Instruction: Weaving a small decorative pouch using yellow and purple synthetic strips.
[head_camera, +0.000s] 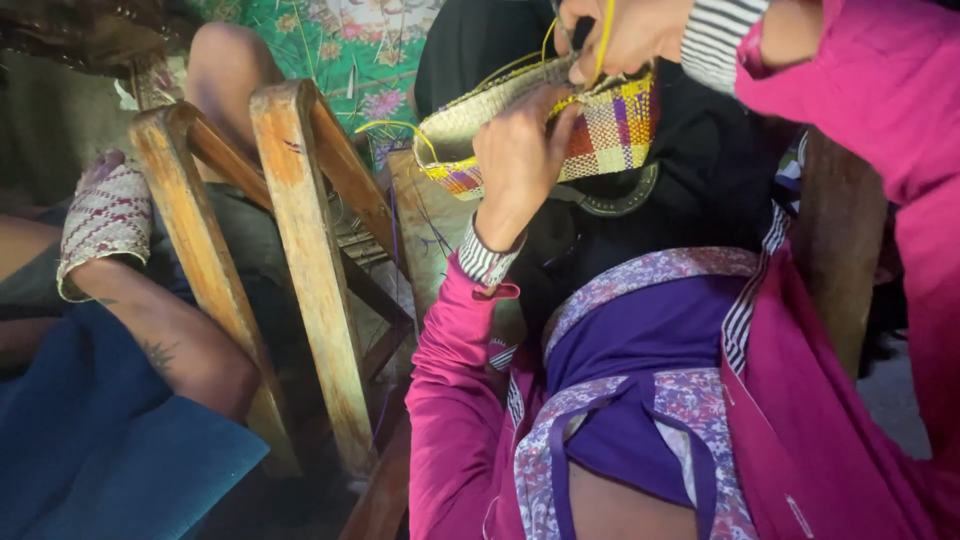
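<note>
A dim room, with worn wooden chair frames (300, 250) leaning at the left and a green flowered cloth (350, 40) behind them. The left hand (520, 160) has its fingers curled shut around the near rim of a small woven palm basket with yellow, purple and orange checks (600, 125), held up against dark clothing. Above those fingers, the right hand (620, 35) pinches a thin yellow strand (603, 30) at the basket's top edge, fingertips pressed together — the upper part of that hand is cut off by the frame. Well left of the fingers, another person's arm rests beside a pale woven piece with a reddish pattern (105, 225); its full shape is hard to make out.
</note>
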